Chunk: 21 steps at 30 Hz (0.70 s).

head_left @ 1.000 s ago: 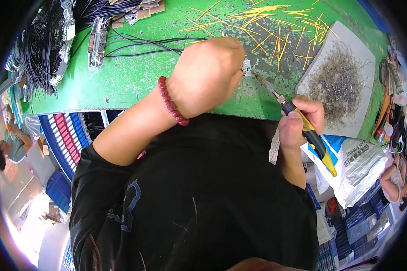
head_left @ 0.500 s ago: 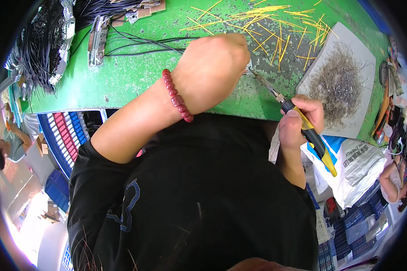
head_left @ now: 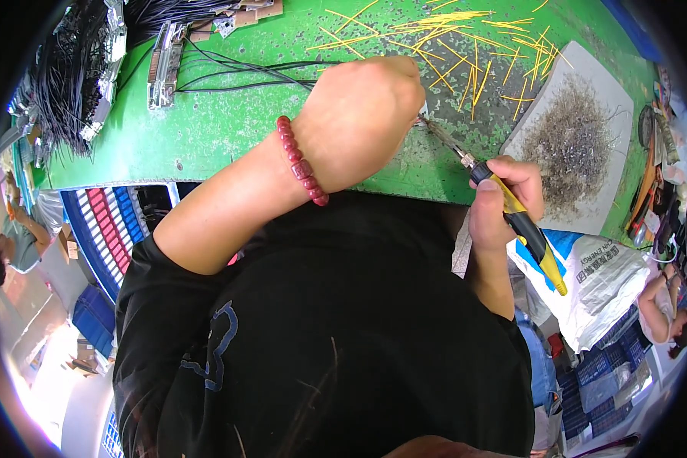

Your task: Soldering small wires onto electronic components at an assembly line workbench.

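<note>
The right hand (head_left: pixel 504 206) keeps its closed grip on the yellow soldering iron (head_left: pixel 523 229); the tip has moved closer under the left hand (head_left: pixel 359 118). The left hand is closed over a small part; the part itself is now hidden. Soldering seems in progress above the green table (head_left: pixel 206 130).

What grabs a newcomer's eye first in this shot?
Mid-frame, the left hand, a red bead bracelet on its wrist, is closed over something small on the green table, hidden from view. The right hand grips a yellow-and-black tool whose thin metal tip points at that spot. Beyond them yellow sticks lie scattered, a grey board at right carries a heap of fine wire bits, and black wires pile at far left.
</note>
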Tool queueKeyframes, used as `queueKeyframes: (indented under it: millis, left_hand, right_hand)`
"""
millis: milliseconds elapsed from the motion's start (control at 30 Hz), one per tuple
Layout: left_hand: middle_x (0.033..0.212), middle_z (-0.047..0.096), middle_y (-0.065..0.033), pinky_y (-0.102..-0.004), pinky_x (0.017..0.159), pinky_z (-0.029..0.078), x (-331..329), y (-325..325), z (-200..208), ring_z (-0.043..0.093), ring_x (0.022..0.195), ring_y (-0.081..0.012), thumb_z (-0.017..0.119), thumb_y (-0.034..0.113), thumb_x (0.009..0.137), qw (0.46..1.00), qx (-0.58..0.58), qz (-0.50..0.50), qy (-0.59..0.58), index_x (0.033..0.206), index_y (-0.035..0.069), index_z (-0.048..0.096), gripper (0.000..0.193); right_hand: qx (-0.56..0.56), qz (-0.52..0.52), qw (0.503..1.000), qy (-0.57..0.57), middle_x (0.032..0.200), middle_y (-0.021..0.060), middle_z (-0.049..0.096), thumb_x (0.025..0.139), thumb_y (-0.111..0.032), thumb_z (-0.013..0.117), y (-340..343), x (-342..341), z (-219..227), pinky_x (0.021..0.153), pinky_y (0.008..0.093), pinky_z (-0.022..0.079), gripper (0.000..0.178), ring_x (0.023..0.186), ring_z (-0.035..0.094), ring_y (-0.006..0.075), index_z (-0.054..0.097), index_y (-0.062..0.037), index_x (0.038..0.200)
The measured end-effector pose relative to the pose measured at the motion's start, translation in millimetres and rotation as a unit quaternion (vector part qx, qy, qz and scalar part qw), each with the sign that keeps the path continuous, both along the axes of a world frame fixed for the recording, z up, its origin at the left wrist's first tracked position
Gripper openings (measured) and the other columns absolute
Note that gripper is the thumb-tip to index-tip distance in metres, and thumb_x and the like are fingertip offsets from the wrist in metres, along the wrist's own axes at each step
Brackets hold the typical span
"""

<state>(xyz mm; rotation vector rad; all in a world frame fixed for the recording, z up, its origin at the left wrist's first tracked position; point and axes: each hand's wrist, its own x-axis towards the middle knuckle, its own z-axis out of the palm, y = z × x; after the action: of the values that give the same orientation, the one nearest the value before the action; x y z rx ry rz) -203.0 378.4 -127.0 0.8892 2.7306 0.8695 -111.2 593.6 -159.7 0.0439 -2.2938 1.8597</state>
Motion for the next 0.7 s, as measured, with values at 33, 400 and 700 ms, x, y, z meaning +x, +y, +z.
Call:
queueKeyframes:
  millis: [33,400,700]
  left_hand:
    - [0.089,0.063,-0.0087,-0.0397,0.068,0.051,1,0,0,0.062,0.080,-0.0319,0.062,0.004,0.078,1.000,-0.002,0.000,0.003,0.077,-0.001,0.061,0.005]
    - [0.088,0.062,-0.0098,-0.0407,0.068,0.051,-4,2,2,0.062,0.079,-0.0327,0.063,0.006,0.078,1.000,-0.008,0.013,-0.003,0.079,0.000,0.060,0.006]
    - [0.075,0.056,-0.0087,-0.0389,0.057,0.047,7,2,6,0.061,0.071,-0.0251,0.063,0.010,0.074,0.993,-0.105,-0.028,0.055,0.077,0.005,0.056,0.009]
  right_hand:
    - [0.004,-0.007,1.000,0.010,0.077,0.0096,0.057,0.083,-0.014,0.063,-1,1,0,0.060,0.0250,0.045,0.021,0.063,0.055,0.0132,0.054,0.0010,0.095]
    - [-0.114,-0.061,0.988,0.079,0.088,0.0107,0.061,0.087,-0.025,0.072,-5,-5,-7,0.070,0.0274,0.047,0.039,0.072,0.056,0.0124,0.051,-0.0005,0.108]
    - [-0.063,-0.005,0.995,0.077,0.072,0.0141,0.069,0.097,-0.019,0.059,-5,-6,1,0.052,0.0260,0.051,0.025,0.057,0.064,0.0162,0.058,0.0012,0.111]
